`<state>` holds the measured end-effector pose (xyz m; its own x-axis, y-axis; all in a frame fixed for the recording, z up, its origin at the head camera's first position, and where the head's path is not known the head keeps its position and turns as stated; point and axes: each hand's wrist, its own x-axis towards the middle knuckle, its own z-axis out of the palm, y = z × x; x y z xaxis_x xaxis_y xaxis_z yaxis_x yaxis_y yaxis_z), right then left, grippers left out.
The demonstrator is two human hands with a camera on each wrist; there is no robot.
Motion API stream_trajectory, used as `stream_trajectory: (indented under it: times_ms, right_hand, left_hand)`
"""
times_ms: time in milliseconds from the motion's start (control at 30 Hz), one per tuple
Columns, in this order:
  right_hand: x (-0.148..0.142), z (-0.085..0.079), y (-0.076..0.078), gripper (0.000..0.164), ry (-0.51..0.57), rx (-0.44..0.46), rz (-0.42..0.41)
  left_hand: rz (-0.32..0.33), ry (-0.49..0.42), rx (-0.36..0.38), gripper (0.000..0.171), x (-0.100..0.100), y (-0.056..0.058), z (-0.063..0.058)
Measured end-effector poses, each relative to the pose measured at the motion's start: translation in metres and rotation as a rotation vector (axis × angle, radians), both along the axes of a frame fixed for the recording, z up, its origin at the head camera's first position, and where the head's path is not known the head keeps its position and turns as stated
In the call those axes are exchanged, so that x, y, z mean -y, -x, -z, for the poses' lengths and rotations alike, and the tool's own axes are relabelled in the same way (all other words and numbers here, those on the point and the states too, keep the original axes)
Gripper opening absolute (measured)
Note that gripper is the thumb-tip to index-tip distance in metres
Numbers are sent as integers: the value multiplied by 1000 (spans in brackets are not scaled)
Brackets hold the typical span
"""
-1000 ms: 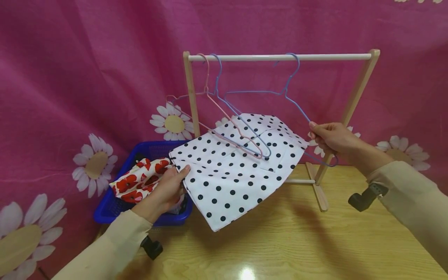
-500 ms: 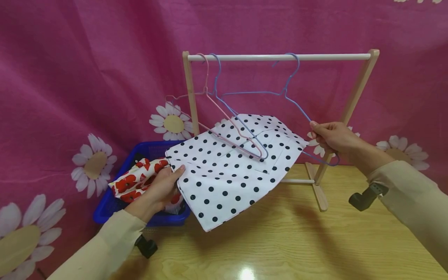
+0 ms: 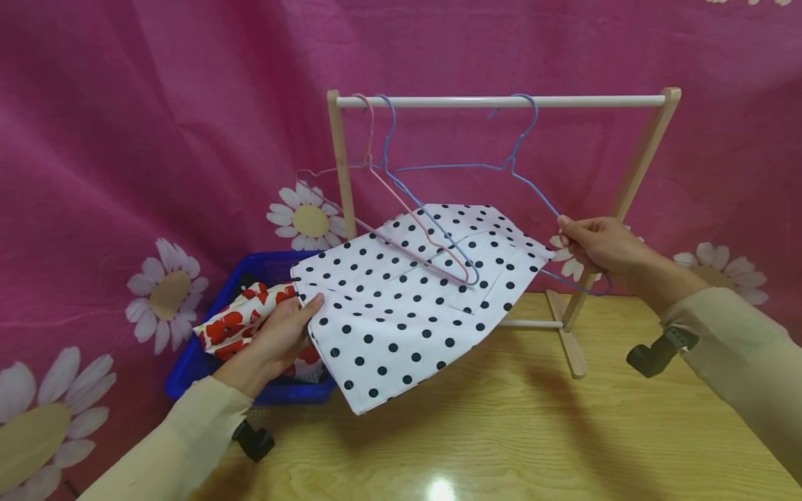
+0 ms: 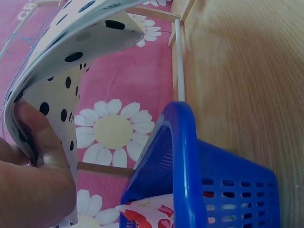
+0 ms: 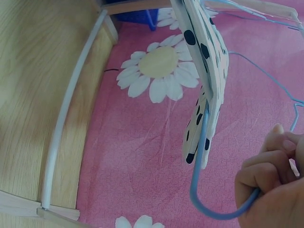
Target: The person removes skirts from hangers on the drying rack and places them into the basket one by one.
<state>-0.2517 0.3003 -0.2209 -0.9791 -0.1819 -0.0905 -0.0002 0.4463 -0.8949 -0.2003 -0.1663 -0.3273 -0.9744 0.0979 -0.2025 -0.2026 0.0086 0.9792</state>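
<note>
My left hand [image 3: 282, 337] pinches the left edge of a white cloth with black polka dots [image 3: 401, 341], thumb on top. The cloth is stretched slantwise between that hand and a blue hanger [image 3: 537, 190], whose hook sits on the rack's rod. My right hand [image 3: 604, 243] grips the hanger's right arm. In the right wrist view the blue hanger [image 5: 221, 216] has its lower bar running into the fold of the cloth [image 5: 205, 61]. The left wrist view shows my thumb [image 4: 40, 126] against the layered cloth edge.
On the wooden rack's white rod [image 3: 595, 101] also hang a pink hanger [image 3: 372, 132] and another blue hanger [image 3: 394, 124], both overlapping the cloth. A blue basket [image 3: 294, 396] at the left holds red-flowered fabric [image 3: 228, 327]. Behind is a pink daisy curtain [image 3: 188, 104].
My left hand has moved left, drawing the cloth's near edge with it. The right hand stays almost in place on the hanger.
</note>
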Motion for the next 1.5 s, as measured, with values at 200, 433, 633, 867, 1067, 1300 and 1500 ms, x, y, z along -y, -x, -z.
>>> stream_trajectory:
  times_ms: [200,433,633,867,1067,1300,1500]
  right_hand:
    - [-1,1,1,47,-4,-10,6]
    - [-1,0,0,47,-15,-18,18]
    - [-1,-1,-1,48,-22,-26,18]
    - [-3,-1,1,47,-36,-29,36]
    - [-5,0,2,48,-16,-33,33]
    - [-5,0,2,48,-8,-25,26]
    - [-1,0,1,48,-42,-28,25]
  left_hand:
    - [-9,24,17,54,3,0,-2]
    - [-16,25,17,55,7,-1,-3]
    - [-6,63,20,58,10,-2,-4]
    - [-6,41,22,58,15,-1,-4]
    - [-2,52,34,59,18,-1,-4]
    - [-4,39,32,59,22,-2,1]
    - [39,68,59,58,24,0,13]
